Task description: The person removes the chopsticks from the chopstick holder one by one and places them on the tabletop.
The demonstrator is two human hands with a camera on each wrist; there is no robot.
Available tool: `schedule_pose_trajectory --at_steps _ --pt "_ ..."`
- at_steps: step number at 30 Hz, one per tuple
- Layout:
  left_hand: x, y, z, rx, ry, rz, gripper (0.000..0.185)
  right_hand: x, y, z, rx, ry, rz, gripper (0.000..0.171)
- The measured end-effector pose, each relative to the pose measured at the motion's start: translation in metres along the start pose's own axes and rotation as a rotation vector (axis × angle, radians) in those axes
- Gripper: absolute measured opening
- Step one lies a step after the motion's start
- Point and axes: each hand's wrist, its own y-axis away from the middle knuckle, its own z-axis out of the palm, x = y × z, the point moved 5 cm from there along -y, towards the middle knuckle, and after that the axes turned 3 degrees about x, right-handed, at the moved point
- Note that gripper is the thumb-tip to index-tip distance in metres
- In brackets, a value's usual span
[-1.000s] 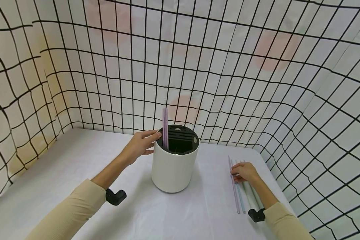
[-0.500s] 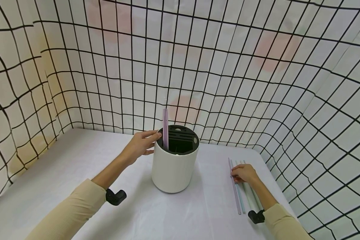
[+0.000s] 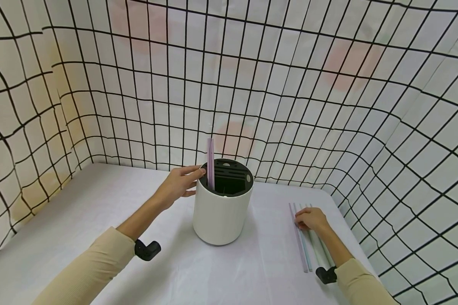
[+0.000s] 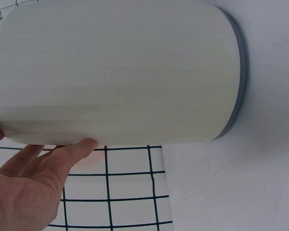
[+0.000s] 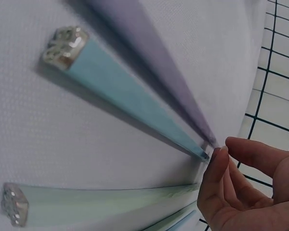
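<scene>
The left hand [image 3: 177, 183] rests relaxed, straight fingers against the rim of the white holder [image 3: 222, 209] mid-counter. The right hand [image 3: 310, 218], fingers loosely curled, touches the straws [image 3: 303, 245] lying on the counter [image 3: 99, 220], forearm stretched out low.

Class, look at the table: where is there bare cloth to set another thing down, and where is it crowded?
The widest bare patch is the white tablecloth left of the white holder, beyond the left hand. A narrower strip lies between the holder and the loose straws. The right edge is crowded: the right hand rests on the straws, close to the grid curtain.
</scene>
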Motion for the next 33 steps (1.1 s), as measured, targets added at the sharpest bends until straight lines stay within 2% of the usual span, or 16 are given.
schedule_pose_trajectory --at_steps 7,13,22,27,33 --pt "0.001 0.000 0.000 0.000 -0.001 -0.003 0.065 -0.013 0.002 -0.004 0.006 -0.032 -0.012 0.031" --pt "0.001 0.000 0.000 0.000 0.001 -0.008 0.064 -0.045 0.009 -0.001 -0.031 -0.059 -0.037 0.038" --pt "0.001 0.001 0.000 0.000 0.002 -0.009 0.065 -0.130 0.034 0.001 -0.085 -0.078 -0.187 0.035" --pt "0.001 0.000 0.000 0.006 0.005 -0.012 0.064 -0.180 0.053 0.005 -0.110 -0.069 -0.235 0.034" --pt "0.001 0.000 0.001 0.009 0.022 -0.013 0.062 -0.228 0.076 0.017 -0.155 -0.074 -0.302 0.031"
